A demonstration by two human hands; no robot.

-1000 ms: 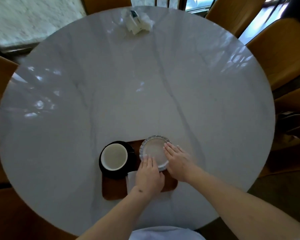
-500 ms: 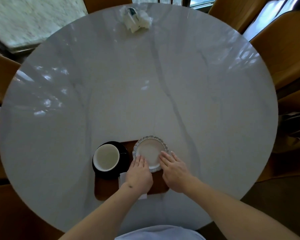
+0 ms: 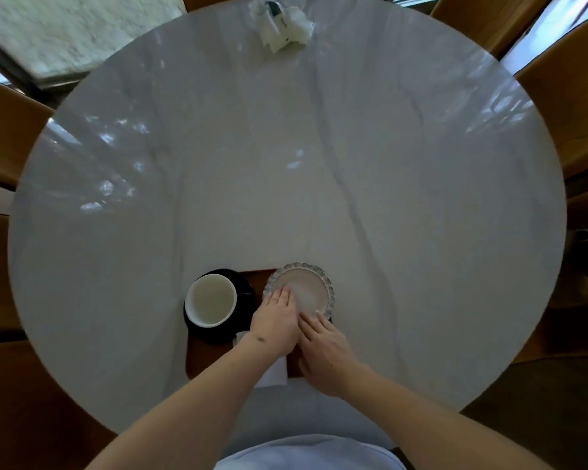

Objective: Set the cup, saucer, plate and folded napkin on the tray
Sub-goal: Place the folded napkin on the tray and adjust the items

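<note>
Your left hand (image 3: 275, 325) and right hand (image 3: 323, 347) lay flat, fingers spread, gripping nothing, fingertips on the plate (image 3: 302, 291); the napkin (image 3: 274, 373) sat beneath your palms, the cup (image 3: 210, 300) on its saucer (image 3: 243, 286) left of your fingers, all on the tray (image 3: 204, 357); no writing was legible

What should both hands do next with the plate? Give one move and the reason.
Probably lift both hands clear. The fluted plate already sits on the wooden tray beside the cup on its black saucer, and the napkin lies under the left hand. The right hand rests flat at the plate's near edge.
</note>
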